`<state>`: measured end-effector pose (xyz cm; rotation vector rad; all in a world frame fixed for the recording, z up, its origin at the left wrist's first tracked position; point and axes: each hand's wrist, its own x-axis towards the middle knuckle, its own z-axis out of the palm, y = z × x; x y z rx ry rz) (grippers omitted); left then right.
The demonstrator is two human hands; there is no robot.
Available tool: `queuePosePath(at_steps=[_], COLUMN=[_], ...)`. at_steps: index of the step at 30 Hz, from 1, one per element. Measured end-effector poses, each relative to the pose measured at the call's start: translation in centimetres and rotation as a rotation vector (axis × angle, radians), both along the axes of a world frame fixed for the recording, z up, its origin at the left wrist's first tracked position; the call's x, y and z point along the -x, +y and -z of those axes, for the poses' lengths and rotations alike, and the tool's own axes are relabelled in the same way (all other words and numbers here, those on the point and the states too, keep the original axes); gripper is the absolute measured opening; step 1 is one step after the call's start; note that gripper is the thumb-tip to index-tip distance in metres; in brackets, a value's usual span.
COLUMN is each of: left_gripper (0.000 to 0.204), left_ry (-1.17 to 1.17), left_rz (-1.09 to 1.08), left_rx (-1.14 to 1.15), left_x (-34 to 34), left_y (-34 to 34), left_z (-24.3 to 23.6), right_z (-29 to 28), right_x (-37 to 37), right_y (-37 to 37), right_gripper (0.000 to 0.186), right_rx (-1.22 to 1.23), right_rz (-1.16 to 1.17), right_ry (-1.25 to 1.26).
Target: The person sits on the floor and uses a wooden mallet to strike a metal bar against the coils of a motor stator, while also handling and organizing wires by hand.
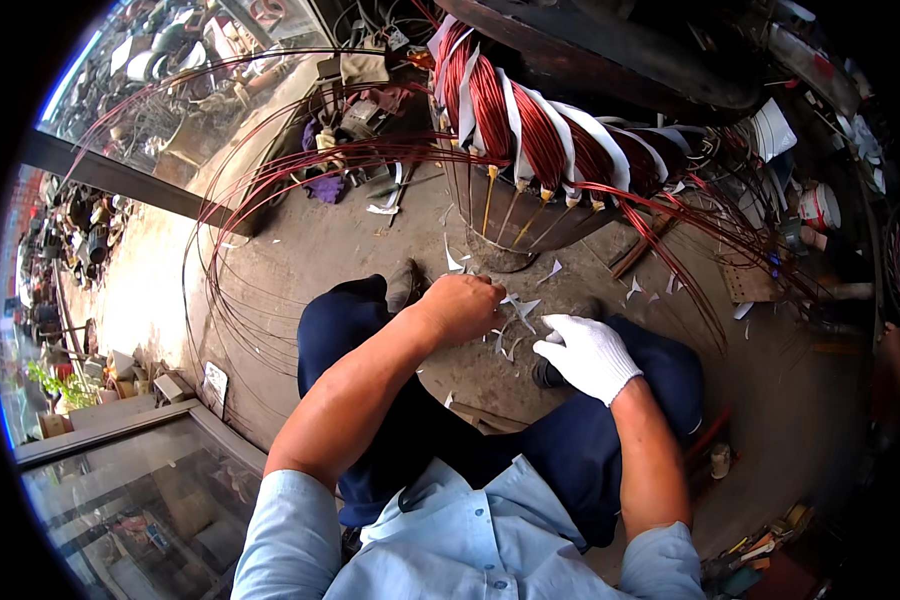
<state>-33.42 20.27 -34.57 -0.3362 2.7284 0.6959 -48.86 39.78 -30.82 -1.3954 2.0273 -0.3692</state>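
My bare left hand [462,304] is held over the floor between my knees, fingers curled; whether they hold anything is hidden. My right hand [582,352], in a white knit glove, is to its right with thumb and forefinger apart and nothing visible in them. Small white paper scraps [522,308] lie below and between both hands. In front stands a dark metal motor stator [500,228] with thick red wire coils [527,125], white strips [610,150] between them and slender pins along its lower side. Long loose red wires [300,158] arc out to left and right.
A metal-framed glass panel [140,500] is at lower left, with piled parts [90,230] beyond at left. A metal beam [130,175] crosses upper left. Rags [325,185] and clutter lie left of the stator; containers [815,208] and scrap sit at right, tools [760,545] at lower right.
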Motion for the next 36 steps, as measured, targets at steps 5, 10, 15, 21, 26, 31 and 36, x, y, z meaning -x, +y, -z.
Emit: queuePosePath(at_steps=[5,10,15,21,26,31,36], left_gripper=[0.036,0.038,0.019,0.038,0.039,0.038,0.038], left_ry=[0.01,0.034,0.37,0.229,0.25,0.212,0.258], left_rz=[-0.009,-0.014,-0.033,0.016,0.041,0.081,0.079], left_rx=[-0.024,-0.03,0.068,0.077,0.101,0.099,0.055], left_x=[-0.1,0.0,-0.4,-0.2,-0.8,-1.3,-2.0], left_y=[-0.1,-0.7,-0.7,-1.2,-1.2,-1.6,-1.6], left_z=[-0.2,-0.1,6.2,5.2,4.9,3.7,6.1], right_z=[1.0,1.2,1.1,0.4,0.5,0.1,0.1], right_x=[0.2,-0.1,-0.8,-1.2,-1.5,-1.3,-1.0], right_y=[0.0,-0.6,-1.4,-2.0,-2.2,-2.2,-1.8], right_gripper=[0.042,0.043,0.043,0.046,0.047,0.046,0.04], right_rx=[0.034,0.036,0.01,-0.079,-0.104,-0.129,-0.032], right_rz=[-0.007,-0.025,-0.04,0.006,-0.019,-0.034,-0.078], right_ry=[-0.009,0.012,0.03,0.012,0.047,0.059,0.063])
